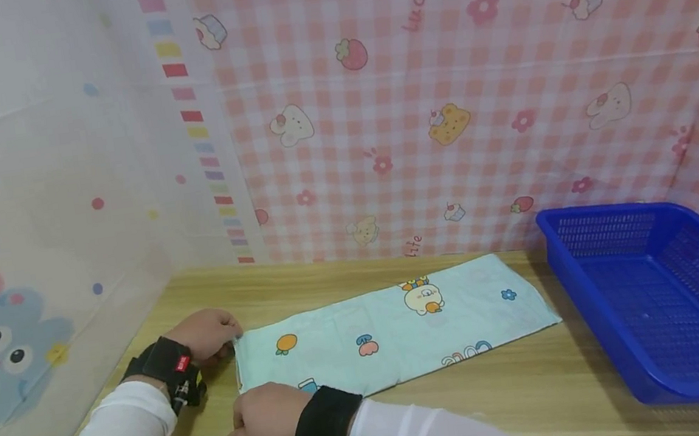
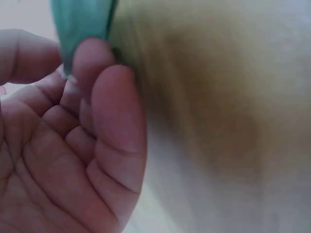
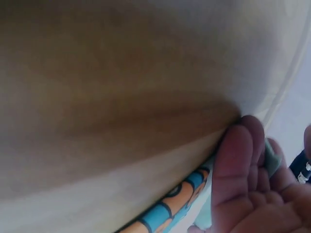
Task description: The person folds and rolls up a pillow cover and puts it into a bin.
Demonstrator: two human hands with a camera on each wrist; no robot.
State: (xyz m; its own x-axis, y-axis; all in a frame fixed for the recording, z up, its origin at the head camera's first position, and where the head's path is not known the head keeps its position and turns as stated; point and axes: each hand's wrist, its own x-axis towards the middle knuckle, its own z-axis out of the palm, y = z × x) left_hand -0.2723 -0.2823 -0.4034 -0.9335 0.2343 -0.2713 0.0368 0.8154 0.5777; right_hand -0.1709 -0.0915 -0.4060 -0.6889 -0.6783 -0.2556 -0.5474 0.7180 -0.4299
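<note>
A mint-green cloth printed with fruit and cartoon figures lies flat on the wooden table as a long folded strip. At its far left corner my left hand pinches the edge. The left wrist view shows the green cloth caught between thumb and curled fingers. My right hand is at the near left corner and covers it in the head view. From the right wrist, a bit of cloth shows between its fingers, with the orange and blue printed edge running beside the hand.
A blue plastic basket with mesh sides stands to the right of the cloth. Behind the table hangs a pink checked sheet; a pale printed sheet hangs along the left side.
</note>
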